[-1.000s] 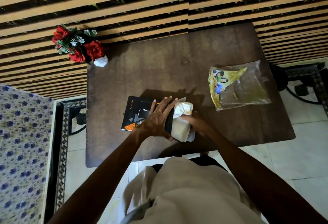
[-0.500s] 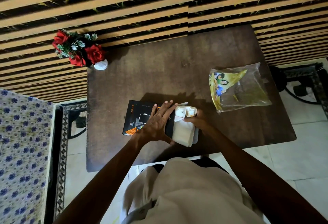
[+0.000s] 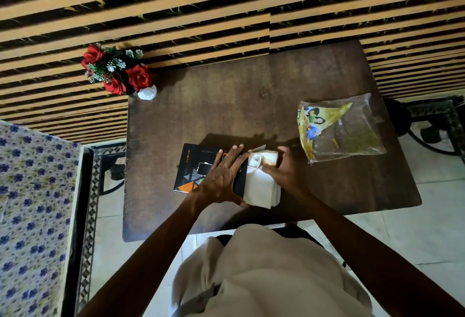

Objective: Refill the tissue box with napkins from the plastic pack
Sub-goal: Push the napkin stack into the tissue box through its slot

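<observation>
both hands work near the front edge of the dark brown wooden table [image 3: 251,95], a little left of its middle. left hand [image 3: 221,178] lies flat on top of the black rectangular tissue box [image 3: 191,168] with orange and grey triangle print, fingers straight and spread, pointing toward the far edge, pressing the box down; it curls round nothing. right hand [image 3: 281,171] sits at the box's right end, fingers bent round the stack of white paper napkins [image 3: 261,188], which juts out from that end of the box; the upper part of the stack is crumpled under the fingertips, while its lower part hangs out toward the front edge as flat layers. how far the stack sits inside the box cannot be told, since the left hand covers the opening.

farther back and toward the right edge lies the clear plastic pack [image 3: 344,128] with a yellow printed panel showing cartoon figures, flat and slack, well apart from the box and hands.

at the far left corner stands a bunch of red artificial roses [image 3: 118,70] with green and white sprigs in a small white vase [image 3: 147,93].

beyond the far edge runs a wall of tan and black horizontal slats [image 3: 226,2].
</observation>
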